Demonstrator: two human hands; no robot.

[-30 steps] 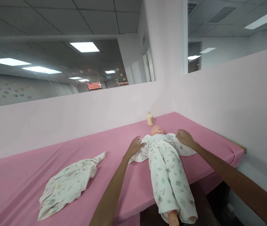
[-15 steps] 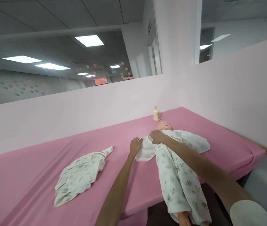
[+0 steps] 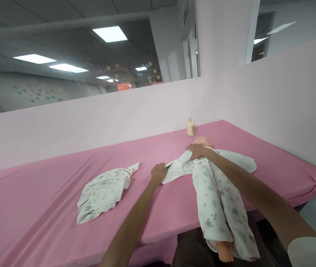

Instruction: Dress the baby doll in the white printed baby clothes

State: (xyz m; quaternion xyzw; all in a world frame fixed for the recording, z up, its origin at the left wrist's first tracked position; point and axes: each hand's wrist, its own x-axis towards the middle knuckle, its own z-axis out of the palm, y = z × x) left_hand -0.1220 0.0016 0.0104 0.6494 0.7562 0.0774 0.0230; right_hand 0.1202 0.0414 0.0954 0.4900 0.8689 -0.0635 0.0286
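A baby doll (image 3: 202, 141) lies on its back on the pink-covered table, its feet over the front edge. It wears printed trousers (image 3: 209, 196) and a white top (image 3: 178, 169), which is spread out to both sides. My left hand (image 3: 159, 172) is closed on the outer end of the top's left part, which is stretched towards the left. My right hand (image 3: 198, 151) lies at the doll's chest, just below the head, with its fingers closed on the top's white cloth. The doll's arms are hidden.
A crumpled printed baby garment (image 3: 106, 191) lies to the left on the pink sheet (image 3: 49, 193). Behind the doll's head, near the wall, stands a cream-coloured bottle (image 3: 191, 128). Walls with windows border the table at the back and right.
My left hand has pulled the end of the white top outward, away from the doll, so the cloth is stretched longer. My right hand stays at the chest. The view has shifted slightly.
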